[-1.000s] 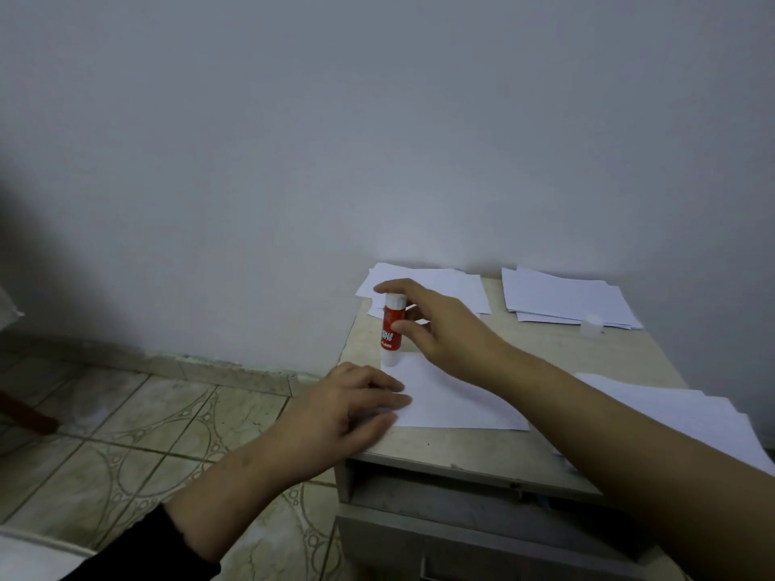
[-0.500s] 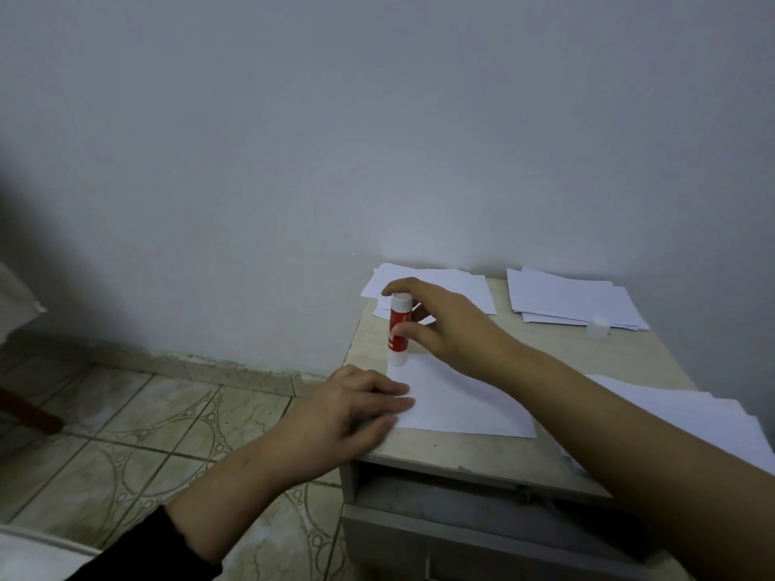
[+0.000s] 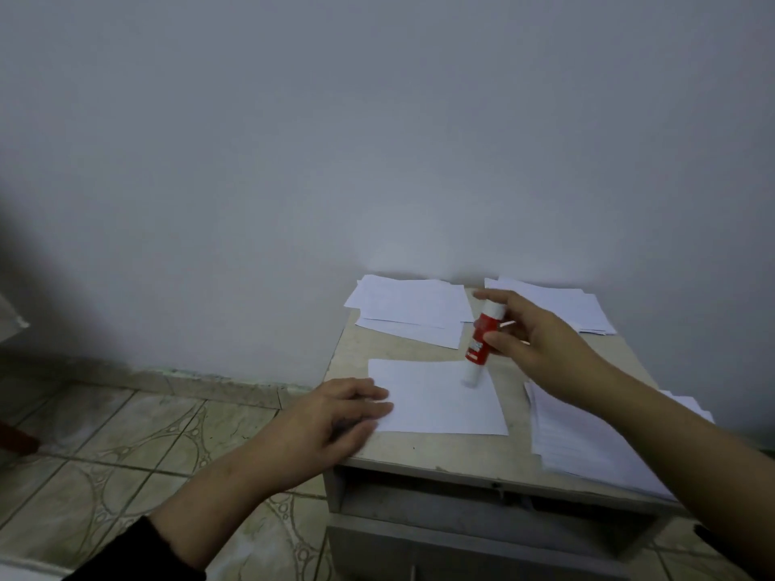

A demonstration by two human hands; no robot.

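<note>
A white sheet of paper (image 3: 436,396) lies flat on a small beige cabinet top (image 3: 419,452). My left hand (image 3: 335,417) presses on the sheet's left edge with straight fingers. My right hand (image 3: 532,337) holds a red and white glue stick (image 3: 480,343) between thumb and fingers. The stick is tilted, and its lower white end touches the sheet near its upper right corner.
Two piles of white paper lie at the back, one at the left (image 3: 411,310) and one at the right (image 3: 587,308). Another paper stack (image 3: 587,438) sits on the right side. Below the top is an open drawer (image 3: 482,513). Tiled floor (image 3: 146,438) is to the left.
My right hand has moved the glue stick from the sheet's upper left corner across to its upper right part. My left hand stays on the sheet's left edge.
</note>
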